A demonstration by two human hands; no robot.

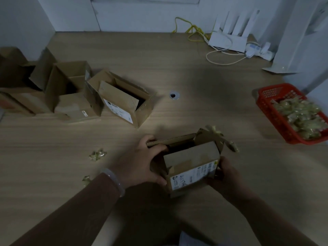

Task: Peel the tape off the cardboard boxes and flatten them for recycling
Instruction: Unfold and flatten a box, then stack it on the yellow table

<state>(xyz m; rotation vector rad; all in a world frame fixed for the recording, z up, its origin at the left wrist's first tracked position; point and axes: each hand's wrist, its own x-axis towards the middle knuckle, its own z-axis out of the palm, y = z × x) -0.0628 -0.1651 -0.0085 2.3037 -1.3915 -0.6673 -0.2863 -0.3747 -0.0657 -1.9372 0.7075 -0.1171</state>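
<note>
Far left, opened cardboard boxes [71, 89] stand clustered on the table [204, 77], not yet flattened. Loose tape scraps [97, 155] lie just left of the left hand [140, 162]. That hand grips the small box [191, 160] at its left end, fingers curled over the raised top flap. The box sits between both hands at near centre, its long axis running roughly left to right and its labelled face toward the viewer. The right hand [229, 174] clasps the near right corner; its fingers appear curled round the edge, though dim light obscures them. A tape strand [217, 132] clings to the far right flap, nearer the right hand, which seems better placed to peel it. Far right, a red basket [266, 105] holds balled tape.
</note>
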